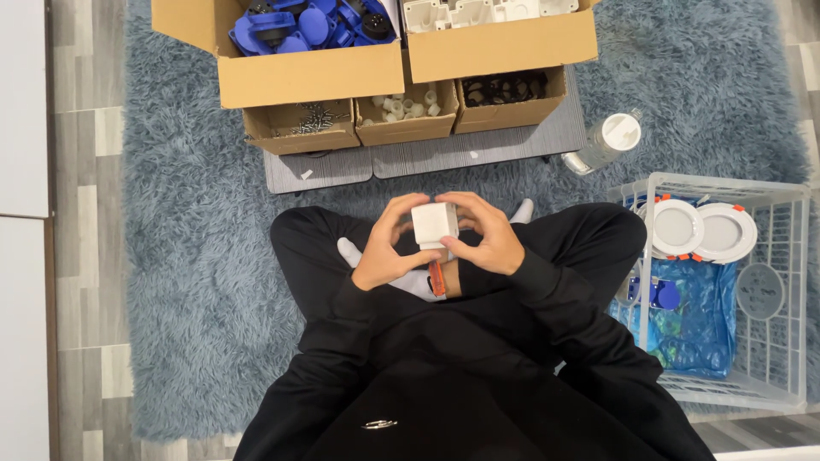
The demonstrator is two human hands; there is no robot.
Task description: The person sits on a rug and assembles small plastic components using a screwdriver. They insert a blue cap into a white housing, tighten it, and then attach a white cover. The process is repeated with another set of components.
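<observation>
A small white plastic box [434, 224] sits between the two hands, above the crossed legs of the person, who sits on the floor. The left hand [386, 248] closes on the left side of the box, with the fingers curled over its upper edge. The right hand [484, 239] closes on the right side, and its thumb lies against the lower front of the box. So both hands grip the same white box together. An orange band [436, 278] shows just below the box, at the wrist.

The person wears black clothes and pale socks, and sits on a shaggy blue-grey rug [188, 239]. In front of the knees lies a flat grey mat [478, 154], and on it three small open cardboard boxes stand in a row: the left one [301, 125] holds metal screws, the middle one [407, 112] holds small white parts, the right one [507, 96] holds small black parts. Behind them stand two bigger cardboard boxes; one [307, 47] is full of blue plastic parts, the other [500, 34] holds white plastic housings.

To the right of the mat a clear bottle with a white cap [605, 141] lies on the rug. Near the person's right knee stands a white wire-like plastic basket [773, 290]. In it are two round white lamps with orange clips [700, 229] and a blue plastic bag [696, 320].
</observation>
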